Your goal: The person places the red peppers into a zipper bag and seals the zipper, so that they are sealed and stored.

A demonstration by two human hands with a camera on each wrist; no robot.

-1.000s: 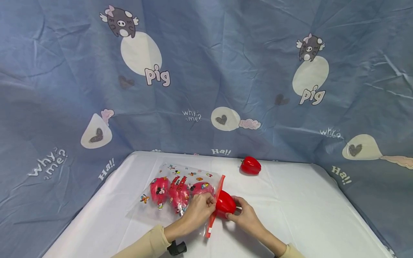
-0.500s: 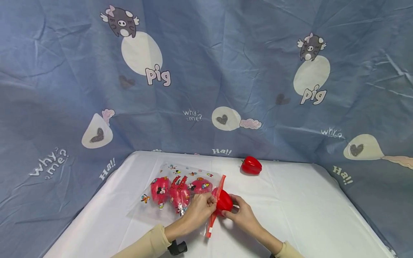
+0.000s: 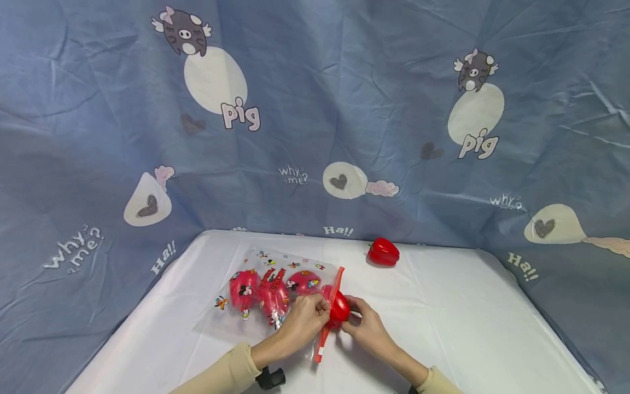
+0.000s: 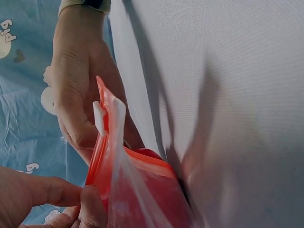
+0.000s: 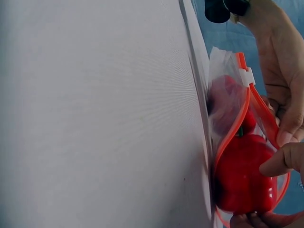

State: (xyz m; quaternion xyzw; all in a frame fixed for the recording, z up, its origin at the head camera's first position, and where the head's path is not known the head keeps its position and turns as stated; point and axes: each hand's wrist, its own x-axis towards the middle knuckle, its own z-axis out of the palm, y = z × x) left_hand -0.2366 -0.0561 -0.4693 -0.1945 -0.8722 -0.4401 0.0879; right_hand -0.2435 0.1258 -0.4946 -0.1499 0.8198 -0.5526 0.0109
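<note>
A clear zip bag [image 3: 338,278] with cartoon prints and a red zip edge lies on the white table, its mouth facing right. Several red bell peppers [image 3: 243,291] show through its plastic. My left hand [image 3: 305,318] pinches the upper lip of the mouth between thumb and fingers. At the opening, my right hand [image 3: 372,328] grips another red bell pepper [image 5: 243,175] from its right end, thumb on one side and fingers on the other. That pepper sits partly inside the mouth, green stem pointing inward. A white slider [image 5: 247,77] sits near one end of the zip.
One more red bell pepper [image 3: 383,252] lies near the back edge of the white-covered table [image 3: 443,306]. A blue printed curtain [image 3: 295,109] hangs behind it. Black wrist gear [image 3: 270,378] shows by the left cuff.
My right hand has moved left, pushing the bell pepper deeper into the bag's mouth, so less of it shows outside. My left hand keeps its pinch in the same spot.
</note>
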